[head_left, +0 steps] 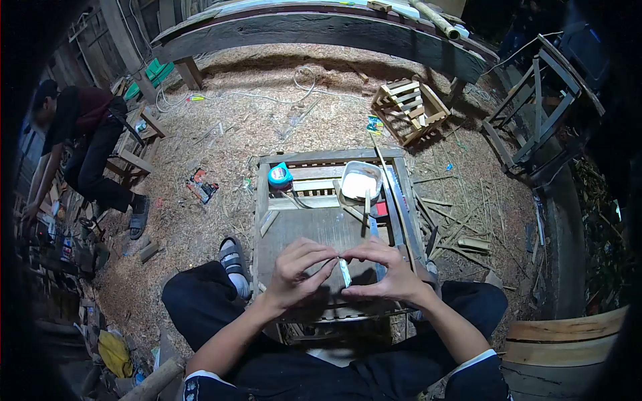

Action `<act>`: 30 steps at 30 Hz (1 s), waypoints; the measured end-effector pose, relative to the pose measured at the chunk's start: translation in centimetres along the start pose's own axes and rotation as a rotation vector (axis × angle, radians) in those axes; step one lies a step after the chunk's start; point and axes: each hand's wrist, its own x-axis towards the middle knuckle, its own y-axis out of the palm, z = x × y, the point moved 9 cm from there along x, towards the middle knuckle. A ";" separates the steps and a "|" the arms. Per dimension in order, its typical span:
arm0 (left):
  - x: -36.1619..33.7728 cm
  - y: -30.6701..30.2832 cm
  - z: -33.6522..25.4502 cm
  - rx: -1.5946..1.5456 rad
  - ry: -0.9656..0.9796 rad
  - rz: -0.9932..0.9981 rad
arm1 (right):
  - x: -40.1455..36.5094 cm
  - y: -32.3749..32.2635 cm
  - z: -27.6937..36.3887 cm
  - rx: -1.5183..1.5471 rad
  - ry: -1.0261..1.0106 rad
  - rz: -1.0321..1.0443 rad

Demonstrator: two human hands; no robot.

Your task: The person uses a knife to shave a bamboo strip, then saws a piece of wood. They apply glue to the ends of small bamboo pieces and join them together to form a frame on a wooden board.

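Observation:
Above the front part of a low wooden table (264, 194), both hands meet around a small, thin whitish piece (344, 273). My left hand (301, 269) has its thumb and fingers pinched at the piece's upper left side. My right hand (382, 269) curls round from the other side, index finger at the top end and thumb near the bottom. Farther back on the table are a blue tape measure (280, 176) and a white tub (362, 180) with a stick in it. A blue saw blade lies partly hidden behind my right hand.
A slatted wooden crate (410, 110) sits on the shaving-covered floor beyond the table. A long bench (314, 37) spans the back. At the left another person (87, 140) bends down. Wood strips (461, 230) lie at the right, near a wooden frame (542, 107).

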 end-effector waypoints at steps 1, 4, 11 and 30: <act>-0.1 0.0 0.0 -0.001 0.009 0.005 | 0.0 0.0 -0.1 0.001 0.006 0.000; -0.1 -0.1 0.0 0.000 0.026 0.023 | 0.0 0.1 0.3 -0.002 -0.011 0.006; -0.2 -0.2 -0.6 0.090 0.106 0.071 | 0.1 0.3 1.0 -0.012 -0.019 0.010; -1.8 -2.2 -1.1 0.095 0.125 0.060 | 0.1 2.4 2.8 -0.073 -0.024 0.082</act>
